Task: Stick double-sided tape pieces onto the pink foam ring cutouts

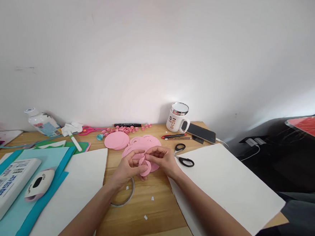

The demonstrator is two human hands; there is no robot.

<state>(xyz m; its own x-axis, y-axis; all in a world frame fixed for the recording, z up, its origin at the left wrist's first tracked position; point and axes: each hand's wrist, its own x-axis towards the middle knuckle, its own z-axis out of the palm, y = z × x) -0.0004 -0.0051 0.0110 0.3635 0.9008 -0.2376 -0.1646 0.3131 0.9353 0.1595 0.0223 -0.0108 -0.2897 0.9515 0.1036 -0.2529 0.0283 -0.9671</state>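
Between my two hands is a curled pink paper strip (146, 168), cut like a spiral. My left hand (128, 168) pinches its left side with thumb and fingers. The fingertips of my right hand (163, 158) are pressed together on its upper end. Just behind my hands lie several overlapping pink paper pieces (145, 142), some with curved cuts. A stack of pink paper circles (116, 140) sits to their left. Black-handled scissors (185, 161) rest right of my right hand, blades partly hidden. Below my left hand lies a roll of tape (132, 193), partly covered by it.
White sheets (228, 184) flank the work area. At the back stand a mug (176, 119), a phone (202, 132), pencils (175, 136) and small pink curls (127, 129). Leftward are a white bottle (44, 122), coloured paper (54, 164), a white box (9, 183) and paper scraps (145, 217) in front.
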